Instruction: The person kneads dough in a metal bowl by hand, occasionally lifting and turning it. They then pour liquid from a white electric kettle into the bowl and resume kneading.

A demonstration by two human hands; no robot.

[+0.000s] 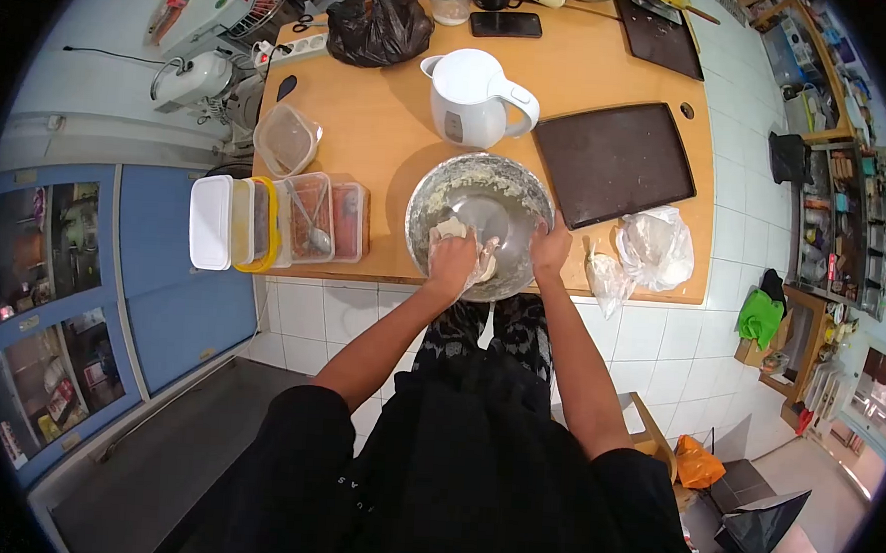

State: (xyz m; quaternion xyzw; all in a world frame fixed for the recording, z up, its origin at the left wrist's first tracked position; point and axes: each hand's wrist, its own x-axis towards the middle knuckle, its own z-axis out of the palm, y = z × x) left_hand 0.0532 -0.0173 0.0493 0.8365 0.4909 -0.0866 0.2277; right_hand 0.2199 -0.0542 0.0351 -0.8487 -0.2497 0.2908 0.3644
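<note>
A metal mixing bowl [425, 190] stands at the table's front edge, its inner wall smeared with pale, crumbly dough. Inside it, my left hand [454, 261] is closed on pale dough [450, 228]; something like clear plastic shows around the hand, and its fingers are partly hidden. My right hand [550, 248] grips the bowl's right rim, with the fingers over the edge. Just behind the bowl is a white electric kettle [470, 88], its handle turned to the right.
Plastic tubs [303, 219] line the left front, one holding a spoon. A dark baking tray [614, 163] lies right of the bowl, near plastic bags [655, 248]. Farther back are a black bag [378, 28], a phone [506, 24] and a power strip [297, 49].
</note>
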